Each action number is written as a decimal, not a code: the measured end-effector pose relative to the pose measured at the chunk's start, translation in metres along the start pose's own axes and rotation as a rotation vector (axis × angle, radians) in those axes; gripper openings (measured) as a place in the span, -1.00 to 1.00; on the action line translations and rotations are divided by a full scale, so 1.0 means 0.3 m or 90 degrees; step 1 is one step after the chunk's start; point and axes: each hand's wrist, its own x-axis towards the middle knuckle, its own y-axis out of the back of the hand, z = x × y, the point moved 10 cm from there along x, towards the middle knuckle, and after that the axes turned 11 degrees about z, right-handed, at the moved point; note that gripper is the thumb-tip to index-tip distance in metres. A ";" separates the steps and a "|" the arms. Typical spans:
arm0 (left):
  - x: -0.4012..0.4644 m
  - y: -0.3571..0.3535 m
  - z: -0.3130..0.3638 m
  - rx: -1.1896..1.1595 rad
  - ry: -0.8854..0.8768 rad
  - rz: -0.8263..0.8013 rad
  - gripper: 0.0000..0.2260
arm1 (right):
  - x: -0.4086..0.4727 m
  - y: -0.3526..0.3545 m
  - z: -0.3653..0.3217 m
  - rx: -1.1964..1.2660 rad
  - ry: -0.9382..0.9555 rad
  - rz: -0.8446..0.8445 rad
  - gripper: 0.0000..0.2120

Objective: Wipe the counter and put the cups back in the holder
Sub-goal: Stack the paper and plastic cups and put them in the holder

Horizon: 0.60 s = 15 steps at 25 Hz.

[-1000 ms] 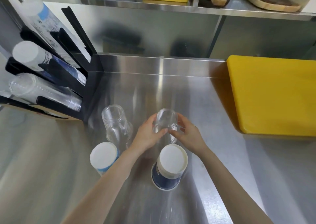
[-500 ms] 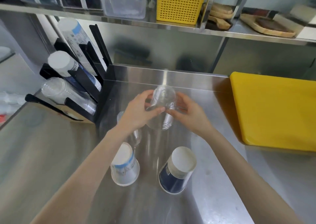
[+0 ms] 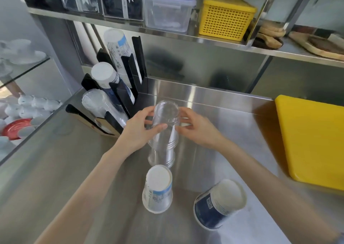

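Far left, the black cup holder [image 3: 119, 98] leans back with 3 slanted stacks in its slots, the lowest one clear plastic, which looks like the natural home for what's in play. Just beside it, the left hand [image 3: 138, 132] curls around the clear cup stack [image 3: 164, 132], thumb across the front, fingers wrapped behind. The stack is upside down, base toward the camera, and seems lifted off the steel counter [image 3: 214, 113] at mid-height. The right hand [image 3: 197, 130] takes the opposite side, fingers bent against the plastic, so both hands likely keep the loose nested cups from sliding apart. Nearer the camera, a white paper cup [image 3: 158, 191] stands inverted directly beneath the clear stack, and to its right a navy paper cup [image 3: 217, 204] also sits upside down, apparently awaiting its turn. The path left to the holder looks free; the black dividers are the tight spot. On the right edge lies a yellow cutting board [image 3: 312, 143], well apart.
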 end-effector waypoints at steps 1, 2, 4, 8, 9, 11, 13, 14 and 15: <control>-0.002 -0.012 -0.032 -0.005 0.016 -0.008 -0.49 | 0.005 -0.020 0.019 -0.015 -0.008 -0.012 -0.51; -0.005 -0.025 -0.064 -0.009 0.032 -0.017 -0.50 | 0.008 -0.040 0.036 -0.027 -0.017 -0.025 -0.50; -0.010 -0.049 -0.121 -0.018 0.056 -0.030 -0.52 | 0.011 -0.078 0.070 -0.042 -0.035 -0.054 -0.49; -0.016 -0.105 -0.212 -0.041 0.082 -0.062 -0.55 | 0.006 -0.148 0.129 -0.083 -0.055 -0.136 -0.46; -0.018 -0.119 -0.232 -0.042 0.088 -0.068 -0.54 | 0.001 -0.164 0.143 -0.100 -0.057 -0.160 -0.45; -0.021 -0.149 -0.272 -0.032 0.100 -0.082 -0.52 | -0.005 -0.198 0.177 -0.134 -0.065 -0.207 -0.42; -0.028 -0.172 -0.300 -0.014 0.106 -0.091 -0.51 | -0.012 -0.223 0.205 -0.160 -0.071 -0.243 -0.37; -0.029 -0.180 -0.311 -0.009 0.109 -0.091 -0.51 | -0.015 -0.231 0.217 -0.172 -0.073 -0.256 -0.34; -0.028 -0.185 -0.321 -0.008 0.111 -0.090 -0.51 | -0.018 -0.235 0.228 -0.182 -0.076 -0.268 -0.31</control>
